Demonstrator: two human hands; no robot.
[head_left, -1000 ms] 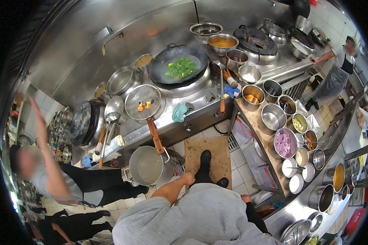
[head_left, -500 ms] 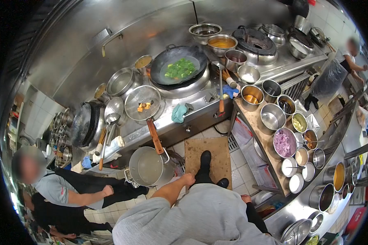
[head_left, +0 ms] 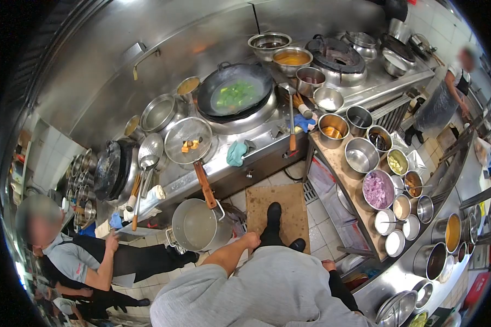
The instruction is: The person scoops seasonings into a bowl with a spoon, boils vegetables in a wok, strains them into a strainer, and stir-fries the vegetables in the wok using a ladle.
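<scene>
My left hand (head_left: 250,240) hangs at my side in a loose fist, near the rim of a large pot (head_left: 193,231) on the floor side of the counter. Nothing shows in it. My right hand (head_left: 328,265) is at my other side, mostly covered by my body, its fingers hidden. Ahead, green vegetables (head_left: 237,95) lie in liquid in a black wok (head_left: 207,90) on the stove. A mesh strainer (head_left: 188,131) with small orange and dark pieces (head_left: 190,145) rests left of it, its wooden handle (head_left: 204,184) pointing towards me over the pot.
A wok spatula (head_left: 292,117) and a teal cloth (head_left: 236,153) lie along the counter. To the right, a side table (head_left: 341,177) bears several pots and bowls, one with pink-purple pieces (head_left: 378,189). One co-worker (head_left: 101,259) stands at left, another (head_left: 444,101) at far right.
The left co-worker's hand has risen, and the right co-worker has turned and shifted. Steam now blurs the vegetables more. My hands stay where they were.
</scene>
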